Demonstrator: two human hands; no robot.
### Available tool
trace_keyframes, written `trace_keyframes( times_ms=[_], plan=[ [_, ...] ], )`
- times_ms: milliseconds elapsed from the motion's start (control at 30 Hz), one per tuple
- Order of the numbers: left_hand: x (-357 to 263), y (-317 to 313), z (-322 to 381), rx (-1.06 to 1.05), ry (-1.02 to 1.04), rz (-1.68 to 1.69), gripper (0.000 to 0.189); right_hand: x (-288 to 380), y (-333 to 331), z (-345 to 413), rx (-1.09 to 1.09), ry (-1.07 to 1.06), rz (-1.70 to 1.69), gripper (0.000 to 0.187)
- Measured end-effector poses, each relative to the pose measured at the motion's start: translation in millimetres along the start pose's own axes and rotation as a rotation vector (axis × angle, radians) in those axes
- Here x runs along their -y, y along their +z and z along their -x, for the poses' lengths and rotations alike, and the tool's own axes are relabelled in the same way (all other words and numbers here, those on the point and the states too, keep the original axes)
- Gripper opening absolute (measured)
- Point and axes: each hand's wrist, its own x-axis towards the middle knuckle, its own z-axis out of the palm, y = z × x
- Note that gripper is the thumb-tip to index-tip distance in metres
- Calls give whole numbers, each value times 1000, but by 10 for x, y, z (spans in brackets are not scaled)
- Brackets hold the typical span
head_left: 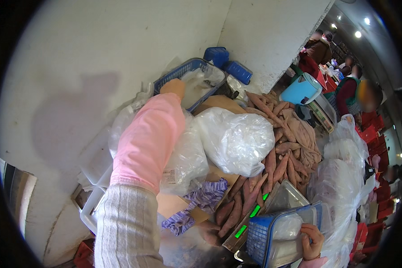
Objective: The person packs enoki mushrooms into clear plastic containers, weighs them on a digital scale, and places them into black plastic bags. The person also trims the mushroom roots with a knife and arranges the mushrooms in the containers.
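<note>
My left hand [173,87], at the end of a pink sleeve cover, reaches over the near side of a blue plastic basket [201,95] against the wall. Clear plastic bags [217,74] lie in that basket, and my fingertips are hidden inside it. At the lower right, my right hand [311,241] is curled over the right rim of a smaller blue basket [257,239]. This basket is tilted and holds packs of clear plastic [286,227]. Between my hands sits a large clear bag [243,139], beside purple-white knit gloves [197,206] on brown cardboard.
Sweet potatoes [281,160] are heaped at the middle right, partly under a brown cloth [299,134]. A scale with green displays [254,211] stands by the smaller basket. Plastic bags [336,187] fill the right side. Beyond a light-blue bucket [301,88], people are near red crates.
</note>
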Motion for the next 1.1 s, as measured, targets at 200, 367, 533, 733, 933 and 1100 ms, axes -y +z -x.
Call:
trace_keyframes(
  times_ms=[200,367,533,733,933,1100],
  plan=[
    [204,18,-64,-387,168,307,25,17,-20,-3,9,-38,-7,18],
    [-146,-485,100,-294,182,765,31,-137,-60,177,-4,-26,24,15],
    [-34,-969,461,-127,384,1137,33,-197,-26,-24,1,-136,-36,13],
    [-1076,-1413,1404,146,726,1232,32,-246,-167,167,-66,-46,-159,17],
    [-1996,-1509,2965,328,1443,1033,29,153,-296,445,-274,-2,-904,38],
    [-2182,-1310,3782,770,1455,961,40,128,-388,928,66,67,-1002,42]
  ],
)
